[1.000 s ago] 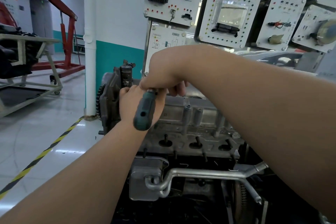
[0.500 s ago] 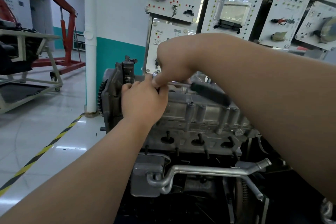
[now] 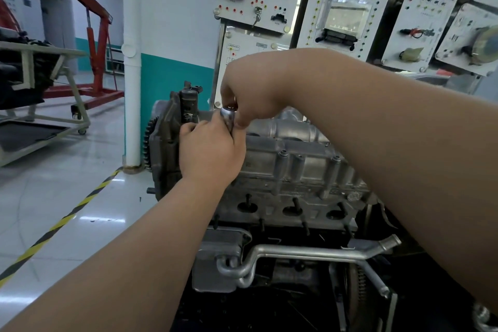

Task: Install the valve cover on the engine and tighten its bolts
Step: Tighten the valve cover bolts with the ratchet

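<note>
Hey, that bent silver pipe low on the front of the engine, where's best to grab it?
Grip the silver pipe on its long straight horizontal run, from the front, fingers over the top. That stretch is bare with dark space behind it, while its left bend hugs the metal housing.

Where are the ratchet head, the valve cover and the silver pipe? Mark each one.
ratchet head (image 3: 228, 114): head view, on its shiny metal top.
valve cover (image 3: 285, 132): head view, on its rounded bare top.
silver pipe (image 3: 310, 252): head view, on its straight horizontal run.
</note>
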`<state>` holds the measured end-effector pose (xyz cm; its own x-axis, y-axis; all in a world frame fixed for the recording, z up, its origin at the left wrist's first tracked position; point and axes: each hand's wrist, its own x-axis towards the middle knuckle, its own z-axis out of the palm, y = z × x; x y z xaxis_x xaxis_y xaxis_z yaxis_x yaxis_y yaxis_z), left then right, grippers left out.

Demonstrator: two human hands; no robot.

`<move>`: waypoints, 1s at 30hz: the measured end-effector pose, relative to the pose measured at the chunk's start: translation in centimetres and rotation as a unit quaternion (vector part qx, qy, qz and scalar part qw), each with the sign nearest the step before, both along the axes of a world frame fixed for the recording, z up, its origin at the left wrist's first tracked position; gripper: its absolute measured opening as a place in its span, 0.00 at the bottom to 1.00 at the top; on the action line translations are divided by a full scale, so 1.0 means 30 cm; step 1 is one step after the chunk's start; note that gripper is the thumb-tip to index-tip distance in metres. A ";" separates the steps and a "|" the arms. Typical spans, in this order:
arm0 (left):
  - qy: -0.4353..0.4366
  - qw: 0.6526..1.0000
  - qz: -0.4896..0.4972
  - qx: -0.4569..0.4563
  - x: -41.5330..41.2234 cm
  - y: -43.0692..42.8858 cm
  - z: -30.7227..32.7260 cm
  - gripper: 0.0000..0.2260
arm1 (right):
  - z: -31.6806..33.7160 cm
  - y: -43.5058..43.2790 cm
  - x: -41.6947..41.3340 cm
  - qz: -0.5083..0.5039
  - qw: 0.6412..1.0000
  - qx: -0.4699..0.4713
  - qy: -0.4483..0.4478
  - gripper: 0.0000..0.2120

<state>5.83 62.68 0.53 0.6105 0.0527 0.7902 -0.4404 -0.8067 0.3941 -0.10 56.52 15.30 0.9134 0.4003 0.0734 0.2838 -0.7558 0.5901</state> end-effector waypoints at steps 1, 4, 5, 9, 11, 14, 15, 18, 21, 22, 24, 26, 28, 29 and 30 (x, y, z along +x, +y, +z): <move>0.007 1.000 -0.004 -0.001 -0.005 0.004 0.002 0.20 | 0.002 0.001 0.000 -0.010 1.000 0.012 -0.001 0.15; 0.015 1.000 -0.003 -0.007 -0.010 0.002 0.001 0.19 | 0.000 0.009 -0.009 -0.067 0.992 0.094 0.051 0.20; 0.027 1.000 -0.008 -0.012 -0.007 -0.002 -0.001 0.19 | -0.010 0.016 -0.011 -0.076 0.988 0.123 0.063 0.22; -0.010 0.999 -0.019 -0.042 0.000 -0.005 -0.014 0.17 | -0.037 0.051 -0.014 -0.045 0.992 0.116 0.024 0.15; 0.034 0.999 -0.019 -0.034 -0.006 -0.002 -0.007 0.15 | -0.009 0.058 -0.019 -0.061 0.992 0.095 0.056 0.15; 0.025 0.997 -0.025 -0.072 -0.007 0.002 0.006 0.18 | 0.017 0.046 -0.018 -0.061 0.998 0.005 0.034 0.15; 0.025 0.997 -0.022 -0.069 -0.011 0.000 0.009 0.20 | 0.014 0.036 -0.014 -0.044 0.999 -0.014 0.016 0.12; 0.018 0.998 -0.020 -0.058 -0.020 -0.005 0.008 0.21 | 0.002 0.000 -0.007 -0.016 1.000 0.002 0.007 0.14; 0.056 0.995 -0.031 -0.082 -0.036 0.001 0.018 0.19 | 0.001 -0.021 -0.002 -0.043 0.996 0.075 0.022 0.17; 0.071 0.993 -0.035 -0.089 -0.040 -0.001 0.015 0.18 | -0.006 -0.019 -0.006 -0.058 0.992 0.108 0.035 0.21; 0.116 0.984 -0.067 -0.117 -0.048 -0.008 0.010 0.16 | -0.036 0.005 -0.010 -0.063 0.985 0.155 0.048 0.25; 0.151 0.967 -0.090 -0.184 -0.023 -0.012 0.004 0.13 | -0.051 0.030 -0.003 -0.051 0.982 0.175 0.039 0.23; 0.147 0.965 -0.111 -0.188 -0.017 -0.009 0.005 0.12 | -0.032 0.040 -0.010 -0.067 0.980 0.176 0.064 0.20; 0.110 0.977 -0.098 -0.151 -0.011 -0.007 0.002 0.13 | -0.015 0.037 -0.011 -0.078 0.983 0.152 0.073 0.19; 0.077 0.985 -0.082 -0.131 -0.016 -0.001 0.003 0.14 | 0.001 0.035 -0.018 -0.082 0.988 0.114 0.069 0.17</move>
